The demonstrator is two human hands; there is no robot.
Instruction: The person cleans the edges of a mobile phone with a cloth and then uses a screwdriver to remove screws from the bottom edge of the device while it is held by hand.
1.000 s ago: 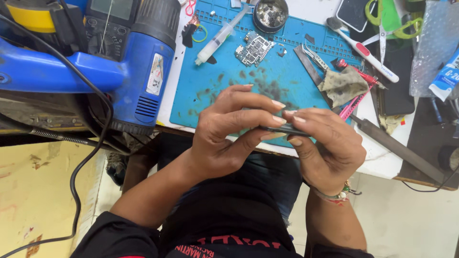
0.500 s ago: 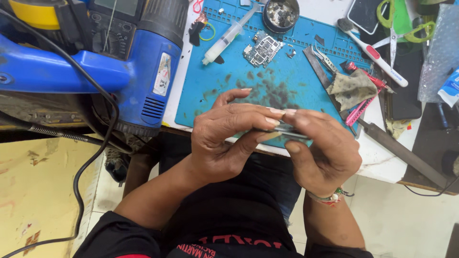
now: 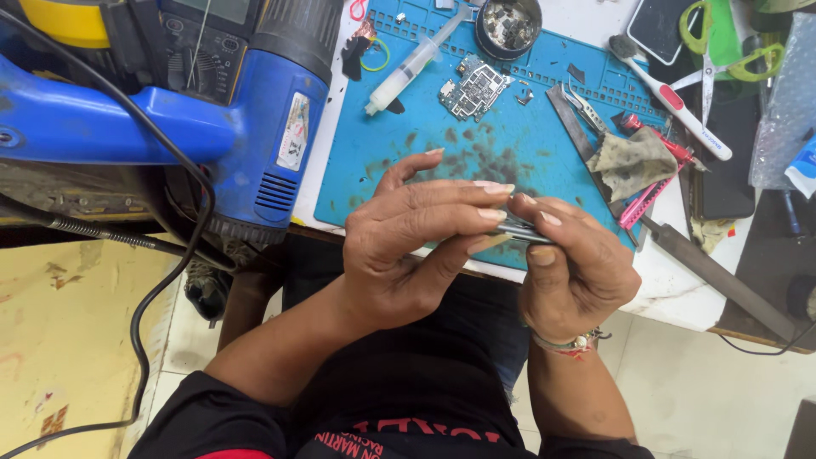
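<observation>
My left hand (image 3: 408, 242) and my right hand (image 3: 578, 272) meet over the near edge of a blue work mat (image 3: 510, 153). Between their fingertips they pinch a thin dark flat device (image 3: 520, 230), seen edge-on and mostly hidden by the fingers. The left fingers lie along its top and the left thumb presses from below. My right hand grips its right end, with a beaded band on that wrist. A small bare circuit board (image 3: 474, 89) lies on the mat beyond the hands.
A blue hot-air gun (image 3: 255, 127) sits left with a black cable. On the mat are a syringe (image 3: 408, 68), a round tin (image 3: 508, 25), tweezers (image 3: 582, 102) and a dirty cloth (image 3: 633, 161). Scissors (image 3: 710, 59), a brush (image 3: 671, 98) and a metal file (image 3: 722, 280) lie right.
The view has shifted slightly, so the bench sits a little differently in frame. Both hands keep their pinch on the flat device with only small finger shifts.
</observation>
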